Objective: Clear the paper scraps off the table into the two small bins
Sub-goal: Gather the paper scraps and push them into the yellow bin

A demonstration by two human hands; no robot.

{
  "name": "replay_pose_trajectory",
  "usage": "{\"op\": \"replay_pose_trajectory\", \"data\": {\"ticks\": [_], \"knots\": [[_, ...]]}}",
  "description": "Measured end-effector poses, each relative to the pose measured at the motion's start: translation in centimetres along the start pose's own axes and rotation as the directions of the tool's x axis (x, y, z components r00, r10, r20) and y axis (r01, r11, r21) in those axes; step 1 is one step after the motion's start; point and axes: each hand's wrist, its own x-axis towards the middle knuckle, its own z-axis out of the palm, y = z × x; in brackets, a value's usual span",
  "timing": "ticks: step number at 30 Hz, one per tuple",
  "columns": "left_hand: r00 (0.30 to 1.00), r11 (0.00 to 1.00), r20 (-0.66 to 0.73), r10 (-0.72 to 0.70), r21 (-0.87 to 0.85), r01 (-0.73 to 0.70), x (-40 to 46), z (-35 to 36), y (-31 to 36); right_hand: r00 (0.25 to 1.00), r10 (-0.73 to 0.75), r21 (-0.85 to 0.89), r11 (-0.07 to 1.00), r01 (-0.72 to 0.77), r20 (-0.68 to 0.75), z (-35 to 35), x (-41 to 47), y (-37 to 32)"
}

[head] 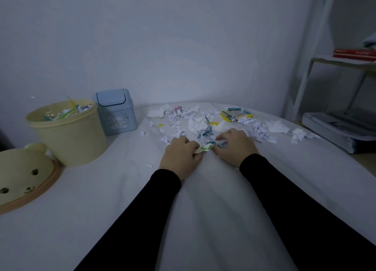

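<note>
Torn paper scraps point(205, 120) lie strewn over the far middle of the white-clothed table point(126, 189). My left hand point(181, 155) and my right hand point(236, 144) sit side by side at the near edge of the pile. Both hands have their fingers curled around a green-and-white crumpled scrap point(206, 147) that lies between them. At the far left stands a round yellow bin point(69, 136), open and filled with scraps. A small blue bin point(117, 112) with a shut swing lid stands right behind it.
The yellow bin's bear-faced lid point(24, 177) lies flat at the left table edge. A yellow wrapper point(237, 114) lies at the back of the pile. A stack of papers point(341, 128) and a white shelf point(343, 61) stand to the right.
</note>
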Motion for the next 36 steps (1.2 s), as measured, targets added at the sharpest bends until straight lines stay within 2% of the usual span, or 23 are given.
{"op": "replay_pose_trajectory", "data": {"ticks": [4, 8, 9, 12, 15, 17, 19, 23, 26, 32, 36], "knots": [[0.999, 0.999, -0.034, 0.001, -0.034, -0.003, -0.2, 0.0, 0.1, 0.998, -0.059, 0.017, 0.998, 0.059, 0.012, -0.6, -0.7, -0.7], [0.998, 0.996, -0.039, -0.055, -0.067, 0.053, -0.6, -0.3, 0.0, 0.985, -0.032, 0.069, 0.997, 0.044, -0.172, -0.9, -1.0, -1.0], [0.996, 0.996, -0.051, -0.074, -0.046, 0.072, -0.8, -0.6, 0.0, 0.984, -0.041, 0.085, 0.995, 0.057, -0.176, -0.9, -1.0, -1.0], [0.990, 0.993, -0.090, -0.111, -0.041, 0.108, -1.5, -1.7, -0.3, 0.996, -0.088, 0.034, 0.996, 0.087, 0.021, -0.4, -0.8, -0.9], [0.991, 0.990, 0.024, -0.129, -0.062, 0.130, -2.5, -2.2, -0.2, 0.985, -0.088, -0.006, 0.996, 0.090, 0.149, -0.1, -0.6, -0.8], [0.980, 0.986, 0.141, -0.140, -0.072, 0.151, -3.2, -2.1, 0.2, 0.988, -0.090, 0.007, 0.996, 0.090, 0.126, -0.1, -0.5, -0.8], [0.970, 0.983, 0.186, -0.154, -0.073, 0.170, -3.8, -1.9, 0.7, 0.994, -0.081, 0.033, 0.996, 0.078, 0.078, -0.1, -0.6, -0.8], [0.987, 0.988, 0.047, -0.151, 0.032, 0.150, -3.7, -1.2, 0.4, 0.993, -0.080, 0.029, 0.997, 0.077, 0.082, -0.1, -0.6, -0.9], [0.989, 0.989, -0.041, -0.140, 0.035, 0.141, -3.2, -1.2, 0.0, 0.991, -0.109, 0.133, 0.986, 0.098, 0.080, -0.1, -0.6, -1.0], [0.979, 0.969, -0.086, -0.185, 0.151, 0.197, -2.3, -1.8, -0.4, 0.990, -0.126, 0.232, 0.967, 0.108, 0.063, -0.1, -0.7, -1.3], [0.977, 0.971, -0.069, -0.201, 0.120, 0.208, -2.1, -1.9, -0.6, 0.995, -0.100, 0.203, 0.974, 0.100, -0.008, -0.2, -0.8, -1.4]]}}
